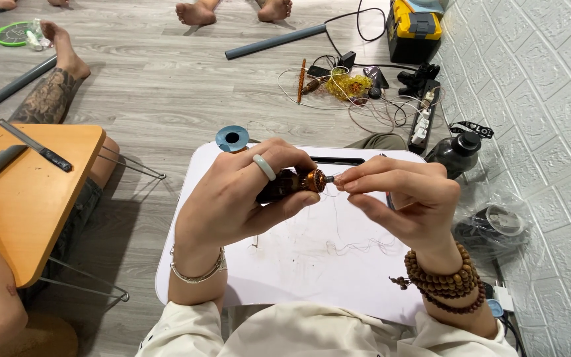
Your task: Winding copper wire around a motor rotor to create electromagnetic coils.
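The left hand (232, 198) grips a small motor rotor (295, 183) above the white table (285, 264). At 3 o'clock, the right hand (408, 198) pinches a thin wire (334, 179) at the rotor's tip.

Clear plastic bag (494, 225) on the floor, right of my counter, against the white wall; crumpled, see-through, a dark round item inside with a pale lid-like disc.

Black strap label (472, 128) with white lettering, looped at the neck of the dark bottle (454, 155), far right, by the wall.

Yellow-and-black case (414, 30), boxy, far right corner; a small printed mark on its top, too small to make out.

No screens or signs seen.
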